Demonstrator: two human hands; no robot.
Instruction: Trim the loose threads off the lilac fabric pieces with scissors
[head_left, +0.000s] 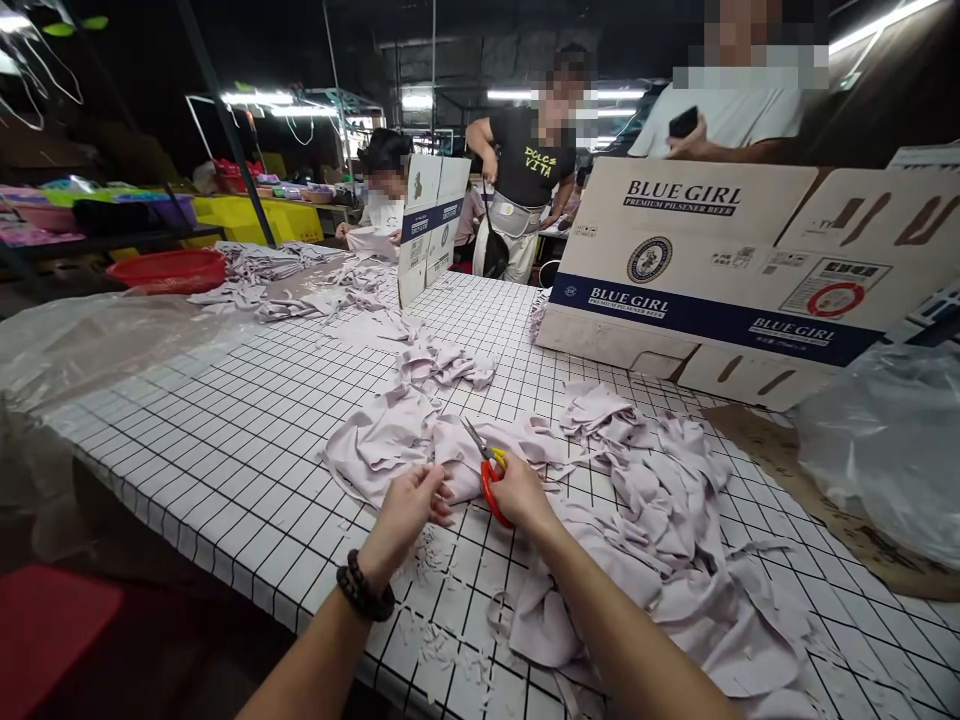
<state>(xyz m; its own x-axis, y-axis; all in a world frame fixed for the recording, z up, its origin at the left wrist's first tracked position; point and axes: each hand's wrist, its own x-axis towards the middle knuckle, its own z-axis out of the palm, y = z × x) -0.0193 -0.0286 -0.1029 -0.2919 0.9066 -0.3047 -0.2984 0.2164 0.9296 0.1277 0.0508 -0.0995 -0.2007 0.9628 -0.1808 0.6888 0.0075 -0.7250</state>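
My right hand (523, 492) is wrapped round the red and yellow handles of small scissors (491, 470). The blades are slightly parted and point up and left over a pale pink-lilac piece of cloth (390, 440). Just left of the scissors is my left hand (416, 500), with a dark beaded bracelet on its wrist. Its thumb and fingers are curled together at the cloth's near edge; what they pinch, if anything, is hidden. Beneath my right forearm and beyond it lies a heap of similar cloth pieces (660, 510). Small scraps (442, 650) are scattered on the table near my hands.
The table (225, 430) has a white cover with black grid lines. Large beer-carton cardboard (690, 240) stands at the right, with a smaller cardboard panel (433, 225) further back. Clear plastic (892, 450) lies at the right edge, a red basket (166, 270) far left. Several people stand or sit beyond.
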